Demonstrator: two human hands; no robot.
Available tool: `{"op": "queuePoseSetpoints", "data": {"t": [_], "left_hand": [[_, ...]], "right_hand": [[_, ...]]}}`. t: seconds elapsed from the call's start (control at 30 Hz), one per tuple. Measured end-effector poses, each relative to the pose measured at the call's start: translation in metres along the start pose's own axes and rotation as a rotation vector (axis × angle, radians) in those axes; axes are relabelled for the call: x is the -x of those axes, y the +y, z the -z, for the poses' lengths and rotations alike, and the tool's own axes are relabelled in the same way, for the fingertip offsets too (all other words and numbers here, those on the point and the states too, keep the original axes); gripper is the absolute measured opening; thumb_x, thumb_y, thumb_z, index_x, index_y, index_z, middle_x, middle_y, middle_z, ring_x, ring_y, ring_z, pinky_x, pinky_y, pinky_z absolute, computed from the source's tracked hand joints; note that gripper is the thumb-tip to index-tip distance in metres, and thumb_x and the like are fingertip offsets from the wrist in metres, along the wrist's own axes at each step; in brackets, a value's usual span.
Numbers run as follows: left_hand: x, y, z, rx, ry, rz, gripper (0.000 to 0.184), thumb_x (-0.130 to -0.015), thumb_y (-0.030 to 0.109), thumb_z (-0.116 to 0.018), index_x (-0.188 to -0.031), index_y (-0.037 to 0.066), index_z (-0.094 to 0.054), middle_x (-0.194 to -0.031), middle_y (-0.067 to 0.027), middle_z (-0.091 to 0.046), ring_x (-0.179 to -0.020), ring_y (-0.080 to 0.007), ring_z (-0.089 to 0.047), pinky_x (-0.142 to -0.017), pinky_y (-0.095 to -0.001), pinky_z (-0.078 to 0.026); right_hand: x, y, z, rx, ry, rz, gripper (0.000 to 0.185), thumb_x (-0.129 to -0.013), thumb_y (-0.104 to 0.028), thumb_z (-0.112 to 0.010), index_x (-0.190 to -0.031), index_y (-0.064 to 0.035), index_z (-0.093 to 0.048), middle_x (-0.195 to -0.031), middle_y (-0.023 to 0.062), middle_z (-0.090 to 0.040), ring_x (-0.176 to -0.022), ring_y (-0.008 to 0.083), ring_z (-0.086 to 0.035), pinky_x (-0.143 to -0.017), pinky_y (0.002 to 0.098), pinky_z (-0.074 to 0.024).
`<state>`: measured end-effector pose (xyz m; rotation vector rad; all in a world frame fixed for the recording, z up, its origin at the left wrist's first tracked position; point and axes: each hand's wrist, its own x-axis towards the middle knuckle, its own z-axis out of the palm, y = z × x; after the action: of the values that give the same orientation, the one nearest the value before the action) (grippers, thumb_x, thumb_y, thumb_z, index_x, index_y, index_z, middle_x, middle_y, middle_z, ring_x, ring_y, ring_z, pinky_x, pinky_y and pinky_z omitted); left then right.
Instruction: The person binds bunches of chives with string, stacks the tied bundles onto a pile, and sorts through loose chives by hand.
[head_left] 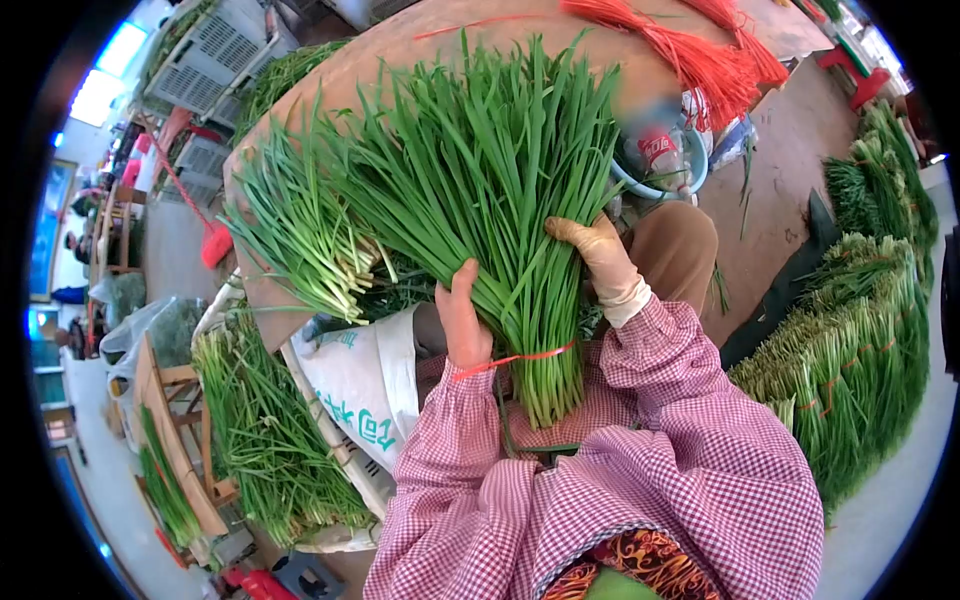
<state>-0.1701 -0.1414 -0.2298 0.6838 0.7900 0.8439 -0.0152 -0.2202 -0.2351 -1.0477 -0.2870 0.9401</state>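
A large bunch of garlic chives point(490, 190) is held upright over the lap, leaves fanning out toward the table and pale cut stems pointing at my body. A red tie point(530, 358) circles it near the stem end. My left hand point(465, 318), bare, grips the bunch's left side with the thumb up along the leaves. On the other side, my right hand point(598, 258) in a tan glove is closed around it; its far fingers are hidden behind the leaves. A smaller pile of loose chives point(310, 225) lies on the table, left of the bunch.
The round brown table point(385, 45) carries red tie strips point(690, 60). A blue basin point(695, 165) holding bottles stands right of it. Tied chive bundles point(850, 350) are stacked at right. More chives point(270, 430) and a white sack point(360, 375) are at left, with crates point(210, 55) behind.
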Motion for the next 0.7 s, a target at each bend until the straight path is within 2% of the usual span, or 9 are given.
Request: {"op": "queuePoseSetpoints", "data": {"t": [0.07,0.17,0.3,0.33,0.43,0.47,0.57,0.6,0.7], "left_hand": [[0.001,0.002,0.0,0.04,-0.051,0.016,0.037,-0.081,0.012,-0.058,-0.114,-0.001,-0.047,-0.106,-0.0076,-0.054,-0.093,-0.0185,-0.054,-0.08,-0.0312,-0.045],[0.004,0.005,-0.003,-0.061,-0.094,-0.014,0.039,-0.084,0.021,-0.055,-0.115,0.001,-0.047,-0.111,-0.0082,-0.053,-0.098,-0.0188,-0.055,-0.085,-0.0318,-0.044],[0.008,0.017,-0.009,-0.081,-0.172,-0.035,0.044,-0.085,0.023,-0.056,-0.121,0.0,-0.043,-0.115,-0.0083,-0.051,-0.101,-0.0182,-0.053,-0.087,-0.0308,-0.043],[0.008,0.021,-0.011,-0.173,-0.21,-0.069,0.056,-0.084,0.024,-0.057,-0.129,0.0,-0.034,-0.123,-0.0099,-0.046,-0.109,-0.0197,-0.048,-0.092,-0.0314,-0.039],[0.011,0.024,-0.012,-0.368,-0.213,-0.256,0.07,-0.084,0.025,-0.059,-0.136,0.001,-0.02,-0.13,-0.0117,-0.038,-0.115,-0.0223,-0.042,-0.098,-0.0325,-0.033],[0.011,0.029,-0.015,-0.327,-0.23,-0.234,0.09,-0.076,0.02,-0.07,-0.138,0.0,-0.009,-0.132,-0.0114,-0.033,-0.116,-0.0215,-0.039,-0.099,-0.0311,-0.031],[0.011,0.039,-0.038,-0.489,-0.272,-0.45,0.092,-0.074,0.017,-0.071,-0.138,-0.001,-0.008,-0.133,-0.0137,-0.032,-0.117,-0.0211,-0.038,-0.099,-0.031,-0.031],[0.007,0.039,-0.041,-0.635,-0.228,-0.519,0.091,-0.074,0.013,-0.07,-0.138,-0.001,-0.007,-0.131,-0.016,-0.033,-0.115,-0.021,-0.039,-0.097,-0.0307,-0.033],[-0.012,0.036,-0.03,-0.548,-0.166,-0.4,0.086,-0.073,0.009,-0.067,-0.137,-0.002,-0.01,-0.127,-0.0165,-0.038,-0.111,-0.0211,-0.044,-0.094,-0.03,-0.036]], "right_hand": [[0.002,-0.001,-0.003,0.006,-0.001,0.011,0.05,-0.075,-0.006,-0.066,-0.118,0.0015,-0.042,-0.105,0.0093,-0.058,-0.089,0.0176,-0.057,-0.078,0.0283,-0.0466],[0.011,-0.012,-0.013,0.003,0.003,0.005,0.052,-0.075,-0.007,-0.067,-0.12,0.0018,-0.041,-0.106,0.0092,-0.057,-0.091,0.0175,-0.056,-0.081,0.0284,-0.0456],[0.015,-0.014,-0.014,0.05,-0.054,-0.016,0.056,-0.077,-0.007,-0.066,-0.123,0.0015,-0.037,-0.111,0.0092,-0.055,-0.096,0.0178,-0.054,-0.085,0.0286,-0.0437],[0.017,-0.013,-0.019,0.037,-0.06,0.073,0.044,-0.079,-0.01,-0.065,-0.117,-0.0005,-0.045,-0.102,0.0062,-0.058,-0.088,0.0138,-0.056,-0.078,0.0267,-0.0463],[0.025,-0.027,-0.028,0.047,-0.114,0.021,0.058,-0.077,-0.007,-0.066,-0.126,0.0003,-0.035,-0.113,0.0088,-0.054,-0.098,0.0177,-0.053,-0.086,0.0288,-0.0431],[0.027,-0.029,-0.031,0.041,-0.137,0.033,0.058,-0.078,-0.008,-0.065,-0.126,0.0,-0.034,-0.113,0.0087,-0.054,-0.098,0.0173,-0.053,-0.086,0.0288,-0.0429],[0.032,-0.027,-0.04,-0.011,-0.117,0.011,0.057,-0.078,-0.008,-0.065,-0.126,0.0003,-0.035,-0.113,0.0088,-0.054,-0.098,0.0167,-0.053,-0.086,0.0286,-0.043],[0.035,-0.029,-0.043,0.041,-0.109,0.025,0.056,-0.079,-0.008,-0.065,-0.126,0.0004,-0.035,-0.113,0.0087,-0.054,-0.098,0.0164,-0.053,-0.086,0.0284,-0.0432],[0.038,-0.031,-0.045,0.127,-0.081,0.079,0.054,-0.079,-0.009,-0.065,-0.124,0.0008,-0.037,-0.112,0.0085,-0.054,-0.097,0.0159,-0.054,-0.085,0.0279,-0.0435]]}}
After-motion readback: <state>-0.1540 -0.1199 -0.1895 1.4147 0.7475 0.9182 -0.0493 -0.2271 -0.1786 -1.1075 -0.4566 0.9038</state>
